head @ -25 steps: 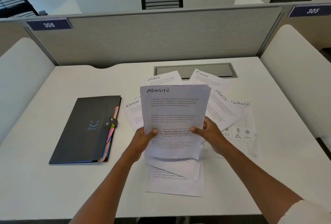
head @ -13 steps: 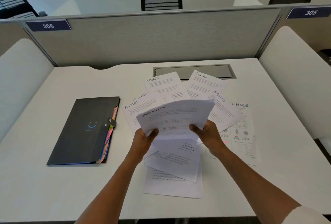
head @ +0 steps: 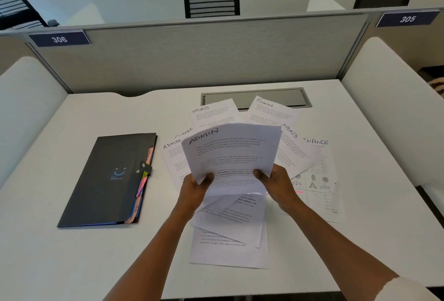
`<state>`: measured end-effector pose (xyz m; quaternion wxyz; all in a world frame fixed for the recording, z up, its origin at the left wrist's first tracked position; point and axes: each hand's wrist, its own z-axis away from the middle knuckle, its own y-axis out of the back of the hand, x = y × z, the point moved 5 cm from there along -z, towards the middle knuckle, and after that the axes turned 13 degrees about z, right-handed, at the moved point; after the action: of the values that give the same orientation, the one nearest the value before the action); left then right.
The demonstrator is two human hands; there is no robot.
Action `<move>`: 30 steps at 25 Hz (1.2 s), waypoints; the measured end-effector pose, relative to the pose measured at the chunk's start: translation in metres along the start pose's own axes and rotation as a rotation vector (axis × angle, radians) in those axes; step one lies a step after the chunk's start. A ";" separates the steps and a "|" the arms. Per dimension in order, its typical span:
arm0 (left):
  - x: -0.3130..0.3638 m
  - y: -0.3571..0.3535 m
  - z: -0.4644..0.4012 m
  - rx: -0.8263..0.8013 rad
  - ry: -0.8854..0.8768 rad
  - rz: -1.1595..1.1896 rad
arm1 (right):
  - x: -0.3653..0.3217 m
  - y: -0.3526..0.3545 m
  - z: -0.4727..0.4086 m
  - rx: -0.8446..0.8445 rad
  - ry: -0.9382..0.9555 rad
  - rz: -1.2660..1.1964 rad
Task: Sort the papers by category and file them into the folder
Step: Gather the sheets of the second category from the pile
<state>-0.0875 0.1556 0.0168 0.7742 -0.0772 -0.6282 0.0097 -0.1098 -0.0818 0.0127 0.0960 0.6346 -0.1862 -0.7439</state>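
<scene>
White cubicle desk, dark folder closed at 9 o'clock with coloured tabs poking from its right edge, left hand and right hand both gripping an ADMIN sheet at centre, SPORTS and FINANCE papers fanned from 12 to 3 o'clock.

You have one view only: a wide-angle camera on your head, facing forward and down, close above the near edge of the worktop. It reaches past the far edge to the partition.
</scene>
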 end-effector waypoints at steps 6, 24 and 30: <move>-0.007 -0.008 0.001 -0.015 0.032 -0.108 | 0.009 0.002 0.010 -0.005 -0.079 -0.121; -0.021 0.133 0.008 0.272 0.238 -0.164 | 0.017 -0.053 -0.031 -0.016 -0.308 0.269; -0.019 0.173 0.007 0.303 0.284 -0.129 | 0.008 -0.086 -0.049 -0.016 -0.275 0.859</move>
<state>-0.0841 0.3255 -0.0226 0.8567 0.0797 -0.5077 0.0435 -0.0550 -0.0146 -0.0353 0.3754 0.3943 -0.4381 -0.7153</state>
